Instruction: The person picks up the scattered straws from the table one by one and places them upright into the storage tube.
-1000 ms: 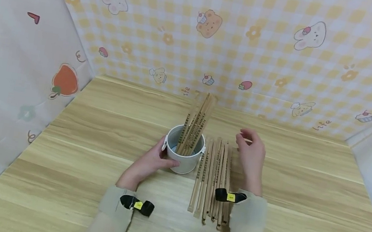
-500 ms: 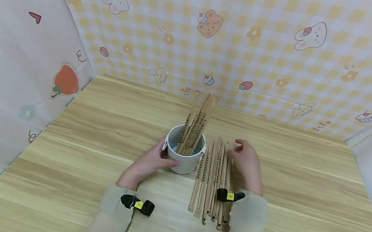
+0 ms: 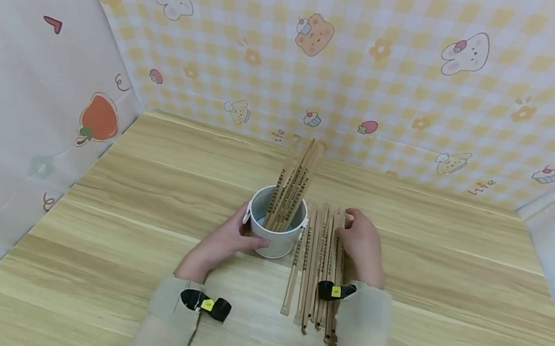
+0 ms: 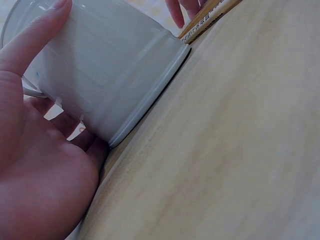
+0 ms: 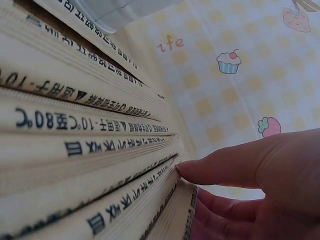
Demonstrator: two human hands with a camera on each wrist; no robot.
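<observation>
A small white bucket (image 3: 281,247) stands on the table, held by my left hand (image 3: 222,244). The thumb lies across its near wall, and the other fingers wrap its left side. Several paper-wrapped straws (image 3: 290,190) lean in the bucket, tops tilted right. Right of it, more paper-wrapped straws (image 3: 308,262) lie side by side on the table. My right hand (image 3: 363,244) pinches at the far end of the rightmost ones. In the right wrist view, the thumb (image 5: 220,167) meets a straw's tip while the fingers curl along the outermost straw.
The wood-grain table (image 3: 138,223) reaches back to a yellow-checked cloth wall (image 3: 257,24). A white printed sheet (image 3: 12,95) borders it on the left. Black wrist cameras (image 3: 206,304) sit on both sleeves.
My right hand has come down and left onto the far ends of the loose straws, some of which have shifted slightly. My left hand keeps its grip on the bucket.
</observation>
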